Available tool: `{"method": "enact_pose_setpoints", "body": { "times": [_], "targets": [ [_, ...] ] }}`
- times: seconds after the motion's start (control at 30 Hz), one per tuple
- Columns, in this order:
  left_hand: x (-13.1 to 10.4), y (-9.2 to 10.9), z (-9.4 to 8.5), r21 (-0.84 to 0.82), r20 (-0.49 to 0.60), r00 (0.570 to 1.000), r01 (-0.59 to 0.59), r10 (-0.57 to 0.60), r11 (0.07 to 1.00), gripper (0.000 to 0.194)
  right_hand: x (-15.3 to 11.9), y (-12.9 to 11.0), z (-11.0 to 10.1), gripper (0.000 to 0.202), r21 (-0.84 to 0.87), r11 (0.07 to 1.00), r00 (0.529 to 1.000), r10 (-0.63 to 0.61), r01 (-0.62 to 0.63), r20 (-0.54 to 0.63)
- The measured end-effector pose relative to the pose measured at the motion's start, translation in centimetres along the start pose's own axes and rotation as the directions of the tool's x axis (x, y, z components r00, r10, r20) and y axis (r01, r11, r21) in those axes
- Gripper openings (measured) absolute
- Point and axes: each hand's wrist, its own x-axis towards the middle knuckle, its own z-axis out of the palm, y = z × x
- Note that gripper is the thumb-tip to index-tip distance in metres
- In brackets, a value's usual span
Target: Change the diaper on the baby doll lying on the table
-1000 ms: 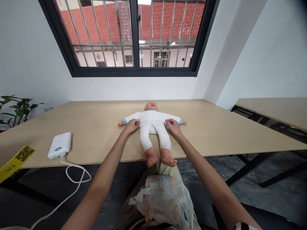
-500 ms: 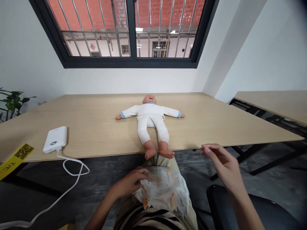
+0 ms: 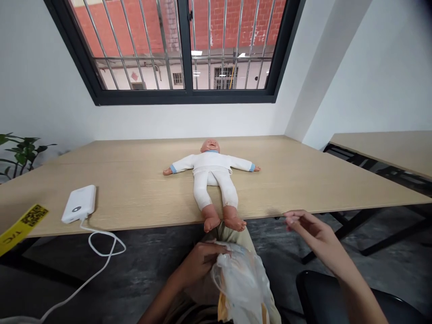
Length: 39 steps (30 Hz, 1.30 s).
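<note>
Both hands have left the doll (image 3: 213, 177) on the worktop (image 3: 135, 193): the left hand (image 3: 199, 263) now clutches the plastic bag (image 3: 241, 283), the right hand (image 3: 312, 231) hovers loosely open, holding nothing.

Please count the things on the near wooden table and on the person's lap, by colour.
White: 2, baby doll in white cotton suit and white plastic power bank
Yellow: 1, yellow paper tag
Clear: 1, crinkled plastic bag under left hand
Total: 4
</note>
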Motion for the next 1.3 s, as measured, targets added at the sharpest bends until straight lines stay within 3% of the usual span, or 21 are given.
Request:
{"method": "enact_pose_setpoints", "body": {
  "times": [0.1, 0.17, 0.3, 0.4, 0.53, 0.77, 0.93, 1.03, 1.2, 1.3],
  "targets": [
    [0.6, 4.0, -0.2, -0.025, -0.156, 0.987, 0.033, -0.036, 0.999, 0.023, -0.2, 0.6, -0.1, 0.037, -0.115, 0.993, 0.976, 0.014, 0.011, 0.215],
    [1.6, 6.2, -0.2, -0.100, -0.267, 0.964, -0.010, -0.017, 0.995, 0.020, -0.7, 0.5, 0.0, 0.045, -0.125, 0.992, 0.944, 0.036, 0.006, 0.329],
    [4.6, 8.6, -0.6, -0.399, -0.417, 0.897, -0.037, -0.146, 0.916, 0.028, -1.9, 0.1, 0.3, 0.067, -0.025, 0.998, 0.910, 0.069, -0.065, 0.408],
    [6.3, 8.9, -0.8, -0.505, -0.430, 0.878, -0.038, -0.213, 0.862, 0.025, -2.4, -0.2, 1.0, 0.069, 0.126, 0.988, 0.933, 0.043, -0.094, 0.358],
    [6.4, 9.0, -0.5, -0.587, -0.418, 0.871, -0.042, -0.258, 0.808, 0.023, -2.4, -1.0, 3.6, 0.059, 0.225, 0.967, 0.951, 0.045, -0.118, 0.305],
    [5.7, 9.3, -0.2, -0.642, -0.347, 0.914, -0.069, -0.210, 0.764, 0.039, -2.3, -1.8, 8.4, 0.044, 0.306, 0.938, 0.977, 0.112, -0.164, 0.180],
    [5.4, 10.0, -1.2, -0.699, -0.345, 0.925, -0.141, -0.158, 0.701, 0.049, -2.7, -1.3, 8.8, 0.050, 0.469, 0.784, 0.913, 0.332, -0.407, 0.238],
    [4.9, 10.5, -1.4, -0.692, -0.361, 0.923, -0.168, -0.136, 0.702, 0.048, -2.8, -1.8, 8.6, 0.057, 0.553, 0.707, 0.897, 0.364, -0.441, 0.252],
    [4.5, 11.1, -1.3, -0.577, -0.422, 0.902, -0.191, -0.090, 0.794, 0.024, -3.0, -2.6, 8.5, 0.064, 0.583, 0.641, 0.866, 0.391, -0.500, 0.313],
    [4.3, 11.0, -1.4, -0.516, -0.502, 0.863, -0.241, -0.062, 0.822, 0.021, -3.1, -2.6, 8.5, 0.065, 0.602, 0.596, 0.847, 0.393, -0.532, 0.359]
  ]
}}
